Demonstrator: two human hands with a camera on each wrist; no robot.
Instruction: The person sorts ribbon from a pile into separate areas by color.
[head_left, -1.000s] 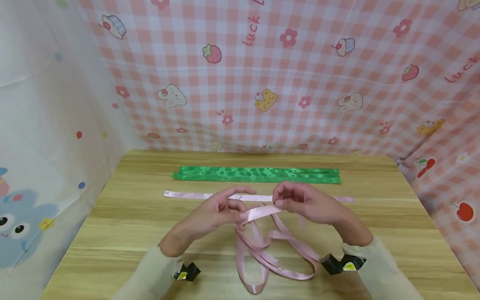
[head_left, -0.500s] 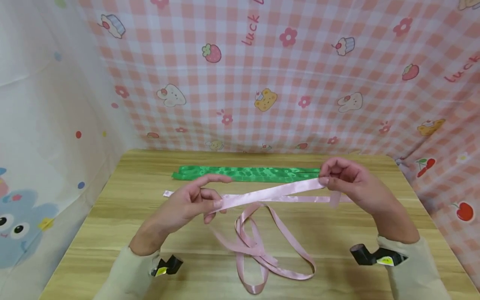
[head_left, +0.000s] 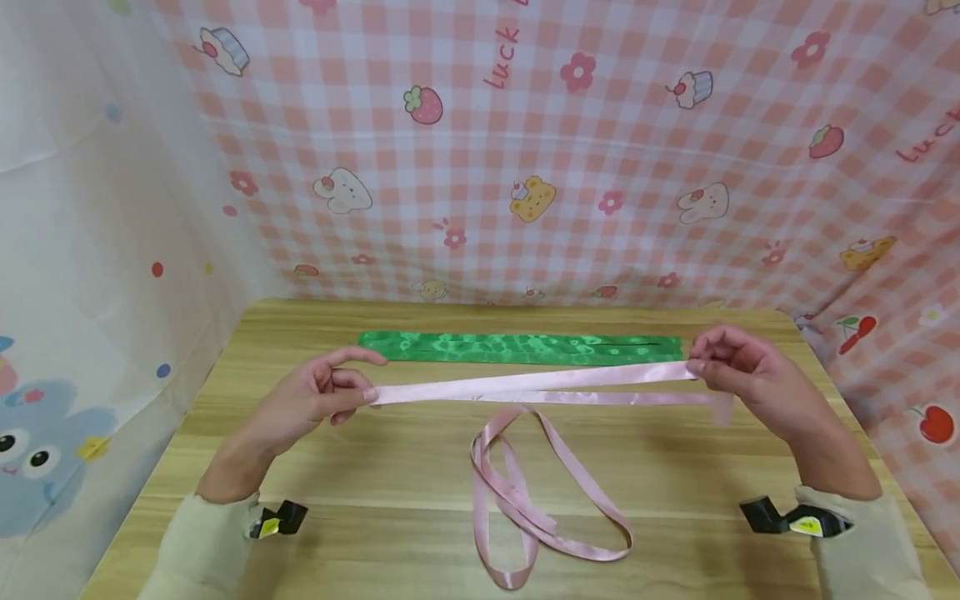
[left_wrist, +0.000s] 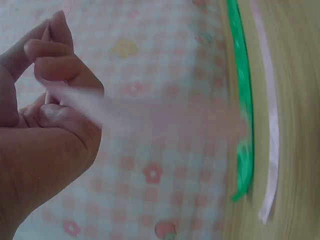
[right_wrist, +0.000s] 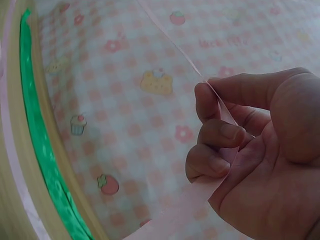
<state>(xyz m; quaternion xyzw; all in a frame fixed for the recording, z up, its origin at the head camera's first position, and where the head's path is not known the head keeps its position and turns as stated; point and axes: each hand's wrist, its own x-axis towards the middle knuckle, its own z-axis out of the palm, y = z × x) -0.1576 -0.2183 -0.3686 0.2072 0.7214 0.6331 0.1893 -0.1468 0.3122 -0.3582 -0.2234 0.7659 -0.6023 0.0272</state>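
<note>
A pale pink satin ribbon [head_left: 532, 382] is stretched between my two hands above the table. My left hand [head_left: 307, 396] pinches it between thumb and fingers at the left, index finger extended. At the other side my right hand [head_left: 750, 379] pinches it, and a short tail [head_left: 722, 408] hangs below. In the right wrist view the ribbon [right_wrist: 172, 214] runs across the palm and under the curled fingers. A blurred stretch of ribbon [left_wrist: 145, 117] leaves the fingers in the left wrist view. Below lies a loosely looped pink ribbon [head_left: 510, 578].
Behind the held ribbon, a flat pink ribbon strip [head_left: 622, 398] lies across the wooden table [head_left: 397, 533]. Farther back is a wide band of green ribbon [head_left: 517, 348]. A pink checked cloth [head_left: 480, 167] hangs behind the table; a white printed cloth [head_left: 75, 250] hangs at left.
My hands have moved apart from the middle, left hand leftward and right hand rightward, pulling the ribbon out long and straight. Its loose length has lifted away from the loops on the table.
</note>
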